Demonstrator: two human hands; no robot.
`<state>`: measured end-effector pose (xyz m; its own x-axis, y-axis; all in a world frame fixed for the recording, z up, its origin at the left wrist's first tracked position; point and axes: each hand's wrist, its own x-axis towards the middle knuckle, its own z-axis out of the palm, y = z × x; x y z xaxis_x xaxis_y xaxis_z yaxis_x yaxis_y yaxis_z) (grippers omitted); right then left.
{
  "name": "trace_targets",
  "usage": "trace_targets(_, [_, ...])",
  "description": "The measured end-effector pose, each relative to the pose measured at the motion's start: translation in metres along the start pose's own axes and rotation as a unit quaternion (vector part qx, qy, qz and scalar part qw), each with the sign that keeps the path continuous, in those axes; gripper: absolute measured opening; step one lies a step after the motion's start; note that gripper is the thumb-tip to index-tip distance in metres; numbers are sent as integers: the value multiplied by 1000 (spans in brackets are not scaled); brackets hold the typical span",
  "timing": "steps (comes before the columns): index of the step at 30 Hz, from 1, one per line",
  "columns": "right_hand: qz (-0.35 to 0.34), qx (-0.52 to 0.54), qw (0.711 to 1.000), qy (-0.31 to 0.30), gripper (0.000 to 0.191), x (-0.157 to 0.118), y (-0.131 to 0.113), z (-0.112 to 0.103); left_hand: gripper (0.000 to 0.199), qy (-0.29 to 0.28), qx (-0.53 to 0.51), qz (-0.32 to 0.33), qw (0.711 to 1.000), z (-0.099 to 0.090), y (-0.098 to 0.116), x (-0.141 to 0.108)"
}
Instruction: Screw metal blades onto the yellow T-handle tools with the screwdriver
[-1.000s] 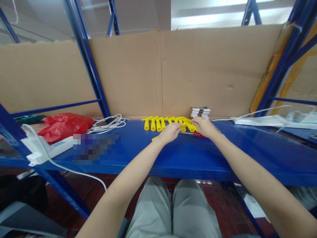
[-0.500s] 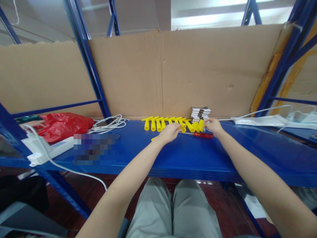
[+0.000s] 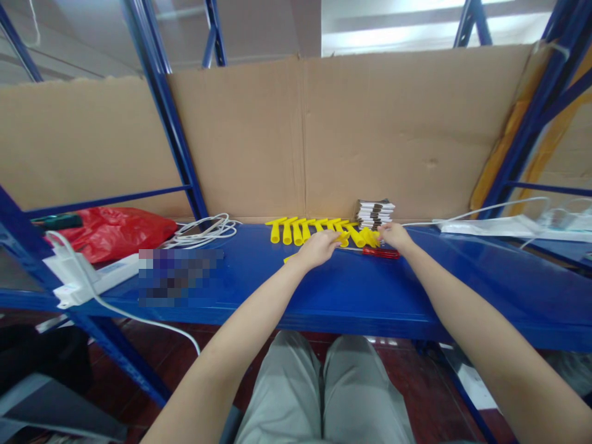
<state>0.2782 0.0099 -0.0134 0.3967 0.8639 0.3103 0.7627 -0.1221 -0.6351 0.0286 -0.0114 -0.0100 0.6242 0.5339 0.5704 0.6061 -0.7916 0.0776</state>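
Several yellow plastic tubes (image 3: 287, 233) with flat crosspieces lie in a row near the cardboard at the back of the blue shelf. My left hand (image 3: 319, 248) is closed, its fingertips on a yellow tube at the right part of the row. At the row's right end, my right hand (image 3: 394, 237) pinches another yellow piece (image 3: 370, 237), partly hidden by the fingers. Just in front of these lies a red-handled screwdriver (image 3: 382, 253), its shaft pointing left. Under my left wrist the tip of one more yellow piece (image 3: 289, 259) shows.
Behind my right hand stands a stack of small black-and-white packets (image 3: 375, 213). To the left are a coiled white cable (image 3: 208, 231), a red plastic bag (image 3: 123, 231) and a white power strip (image 3: 113, 274). A flat white packet (image 3: 485, 226) lies right.
My right hand has shifted slightly left and down, and the yellow piece at its fingertips sits lower. My left hand barely moved. Another person's hand by the red bag has left the view.
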Motion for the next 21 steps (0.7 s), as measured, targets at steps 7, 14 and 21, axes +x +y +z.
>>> trace_targets(7, [-16, -126, 992, -16, 28, -16, -12, -14, 25, -7, 11, -7, 1000, -3, 3, -1])
trace_targets(14, [-144, 102, 981, -75, 20, -21, -16, -12, 27, -16, 35, 53, 998, -4, 5, -1])
trace_targets(21, [-237, 217, 920, -226, 43, -47, -42, -11, 28, -5, 63, 100, 993, -5, 7, -1])
